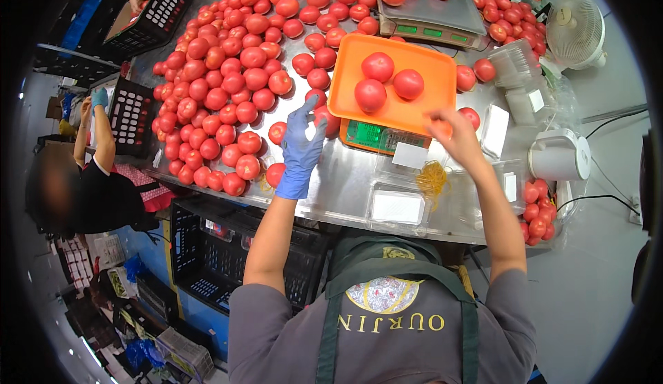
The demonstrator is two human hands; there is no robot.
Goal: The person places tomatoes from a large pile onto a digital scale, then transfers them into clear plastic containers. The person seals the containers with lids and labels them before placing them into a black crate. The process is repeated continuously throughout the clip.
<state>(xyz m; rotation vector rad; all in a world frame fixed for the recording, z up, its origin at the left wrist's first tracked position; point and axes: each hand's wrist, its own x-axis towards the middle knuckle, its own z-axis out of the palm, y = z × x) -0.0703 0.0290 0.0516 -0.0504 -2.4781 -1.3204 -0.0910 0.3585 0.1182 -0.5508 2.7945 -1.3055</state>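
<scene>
My left hand (302,146), in a blue glove, is held at the left of an orange tray (435,80). Its fingers and thumb are apart, right beside a tomato (325,119); whether they touch it I cannot tell. At the tray's lower right edge is my bare right hand (452,135), its fingers loosely bent and apart, with nothing seen in them. Three red tomatoes (408,84) rest in the tray. Beneath it a scale's green display (364,134) shows. A white label (410,155) and a bundle of yellow rubber bands (432,178) lie just in front.
Loose tomatoes (228,73) cover the left of the metal table (324,201). A second scale (431,11) carries three tomatoes at the back. Clear plastic boxes (518,66), a fan (576,28) and a white device (560,154) stand right. A co-worker (97,170) is at the left near black crates (131,118).
</scene>
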